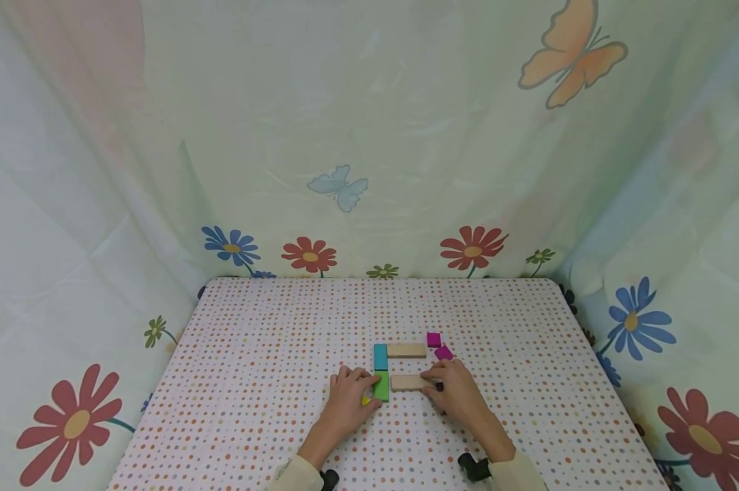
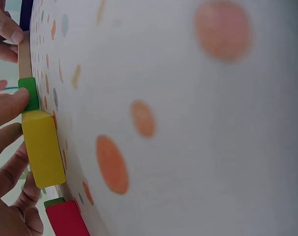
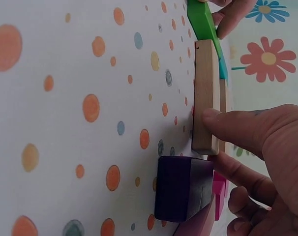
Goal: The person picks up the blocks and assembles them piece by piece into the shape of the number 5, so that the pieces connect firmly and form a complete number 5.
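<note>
My left hand (image 1: 347,397) holds the green block (image 1: 382,387), its thumb against the near end. A yellow block (image 2: 43,147) lies beside that hand, mostly covered by it in the head view. The blue block (image 1: 380,356) touches the green block's far end, in line with it. My right hand (image 1: 459,392) pinches the right end of a plain wooden block (image 3: 206,93), which lies flat with its left end close to the green block. Farther back, a second wooden block (image 1: 406,350) extends rightward from the blue one. A dark purple block (image 3: 178,189) is right beside the right-hand fingers.
Two magenta blocks (image 1: 433,339) lie beyond the right hand. The left wrist view shows a red block (image 2: 66,219) past the yellow one, and the right wrist view a pink block (image 3: 198,221) behind the purple one. A dotted cloth (image 1: 271,341) covers the table.
</note>
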`<state>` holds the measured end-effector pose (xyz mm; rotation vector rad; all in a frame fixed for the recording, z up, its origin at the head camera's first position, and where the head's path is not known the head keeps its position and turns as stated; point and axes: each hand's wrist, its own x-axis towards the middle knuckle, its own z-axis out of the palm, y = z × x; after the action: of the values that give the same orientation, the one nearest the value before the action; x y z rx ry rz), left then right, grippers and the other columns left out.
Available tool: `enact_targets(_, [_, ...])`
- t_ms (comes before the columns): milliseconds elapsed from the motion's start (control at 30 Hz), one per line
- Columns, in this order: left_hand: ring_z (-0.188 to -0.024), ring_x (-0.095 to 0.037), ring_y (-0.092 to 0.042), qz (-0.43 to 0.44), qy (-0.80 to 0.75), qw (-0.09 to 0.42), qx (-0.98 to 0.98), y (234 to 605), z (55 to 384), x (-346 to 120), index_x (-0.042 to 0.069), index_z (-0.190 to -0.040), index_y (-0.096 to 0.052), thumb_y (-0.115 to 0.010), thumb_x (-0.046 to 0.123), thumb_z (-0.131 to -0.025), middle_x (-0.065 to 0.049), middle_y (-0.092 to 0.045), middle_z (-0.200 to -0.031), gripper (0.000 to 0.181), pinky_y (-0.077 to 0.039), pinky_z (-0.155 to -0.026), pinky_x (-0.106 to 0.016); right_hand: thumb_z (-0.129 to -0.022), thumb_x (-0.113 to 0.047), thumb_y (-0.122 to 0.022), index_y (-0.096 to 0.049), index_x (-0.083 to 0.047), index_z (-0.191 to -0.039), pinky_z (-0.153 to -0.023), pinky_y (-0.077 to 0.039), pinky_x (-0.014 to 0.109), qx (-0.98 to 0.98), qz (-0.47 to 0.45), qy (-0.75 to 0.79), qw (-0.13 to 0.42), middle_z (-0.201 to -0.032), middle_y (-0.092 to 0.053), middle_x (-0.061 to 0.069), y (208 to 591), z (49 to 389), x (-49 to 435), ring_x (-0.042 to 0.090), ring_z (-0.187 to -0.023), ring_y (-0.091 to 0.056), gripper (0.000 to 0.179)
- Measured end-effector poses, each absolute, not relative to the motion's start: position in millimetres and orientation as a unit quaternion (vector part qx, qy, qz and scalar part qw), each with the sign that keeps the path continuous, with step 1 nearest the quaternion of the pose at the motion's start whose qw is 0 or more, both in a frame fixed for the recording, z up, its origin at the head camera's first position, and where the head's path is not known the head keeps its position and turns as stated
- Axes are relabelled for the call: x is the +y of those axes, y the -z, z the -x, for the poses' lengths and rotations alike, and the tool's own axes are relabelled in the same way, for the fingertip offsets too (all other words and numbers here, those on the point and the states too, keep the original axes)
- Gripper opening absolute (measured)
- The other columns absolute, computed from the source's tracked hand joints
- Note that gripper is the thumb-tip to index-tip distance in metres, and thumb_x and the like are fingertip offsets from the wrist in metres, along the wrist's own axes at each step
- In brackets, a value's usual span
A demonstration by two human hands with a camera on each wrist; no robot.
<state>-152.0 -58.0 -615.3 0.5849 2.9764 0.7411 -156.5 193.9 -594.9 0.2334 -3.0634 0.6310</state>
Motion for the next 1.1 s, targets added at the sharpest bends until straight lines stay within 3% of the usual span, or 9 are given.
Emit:
enact_targets(167, [-0.100, -0.013, -0.043, -0.190, -0.233, 0.002, 0.954, 613.1, 151.9, -56.9, 0.022, -0.135, -0.073, -0.082, 0.039, -0.093, 0.002, -0.069, -0.124, 0.047, -0.031, -0.083, -0.033, -0.084, -0.020, -0.090, -0.084, -0.014, -0.109, -0.098, -0.056, 0.047, -0.975, -0.084, -0.206, 0.008, -0.112, -0.074, 0.006, 594.9, 158.2, 193.6, 0.026, -0.108, -0.065, 0.026])
enact_targets(1100, [-0.099, -0.013, -0.043, -0.191, -0.223, -0.013, 0.956, 616.0, 150.7, -55.4, 0.021, -0.137, -0.072, -0.080, 0.037, -0.094, 0.002, -0.068, -0.125, 0.047, -0.033, -0.084, -0.034, -0.085, -0.009, -0.088, -0.085, -0.014, -0.102, -0.092, -0.057, 0.047, -0.968, -0.117, -0.218, 0.037, -0.111, -0.075, 0.005, 596.8, 158.1, 189.9, 0.025, -0.105, -0.066, 0.018])
